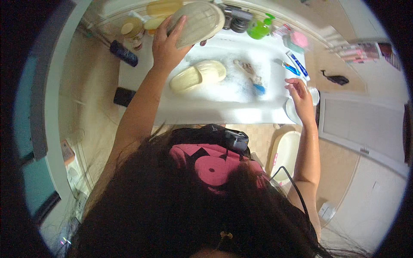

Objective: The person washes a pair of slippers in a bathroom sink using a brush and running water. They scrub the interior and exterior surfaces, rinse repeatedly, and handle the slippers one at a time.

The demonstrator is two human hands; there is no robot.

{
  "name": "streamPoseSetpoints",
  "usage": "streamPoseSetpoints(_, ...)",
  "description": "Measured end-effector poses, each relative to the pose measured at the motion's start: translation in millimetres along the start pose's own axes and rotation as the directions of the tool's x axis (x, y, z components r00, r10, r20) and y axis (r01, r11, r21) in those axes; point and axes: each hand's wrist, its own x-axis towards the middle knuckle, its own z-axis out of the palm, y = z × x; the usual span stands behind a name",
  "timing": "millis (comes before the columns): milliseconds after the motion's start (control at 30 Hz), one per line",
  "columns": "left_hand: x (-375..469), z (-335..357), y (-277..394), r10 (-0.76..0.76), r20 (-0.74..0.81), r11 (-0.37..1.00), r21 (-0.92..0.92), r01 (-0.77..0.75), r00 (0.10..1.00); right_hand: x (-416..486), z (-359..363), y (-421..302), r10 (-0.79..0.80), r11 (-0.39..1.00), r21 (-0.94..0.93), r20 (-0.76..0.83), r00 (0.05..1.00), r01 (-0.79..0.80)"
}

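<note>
My left hand [167, 45] grips a cream rubber slipper [198, 24], its sole towards the camera, above the back left of a white sink basin [226, 113]. Another cream slipper [198, 75] lies among suds in the basin. To its right, partly under foam, are a brownish object [246, 69] that I cannot identify and a blue item [259, 89]. My right hand [298, 90] is over the basin's right rim with fingers loosely bent and nothing seen in it. Just beyond it lie a blue and white toothpaste tube [298, 64] and a smaller blue tube [291, 68].
Along the back ledge stand a dark faucet [237, 19], a green pump bottle [259, 28], a pink sponge [299, 39] and a jar [132, 28]. A dark brush [123, 53] and a black phone-like object [124, 96] are at the left. White bowls [292, 109] sit at the right.
</note>
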Motion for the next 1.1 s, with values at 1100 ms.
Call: streamPoseSetpoints(1100,25,64,298,0.619,0.060,0.783,-0.121,-0.610,0.783,-49,-113,42,-0.280,0.861,0.372,-0.219,0.935,0.346)
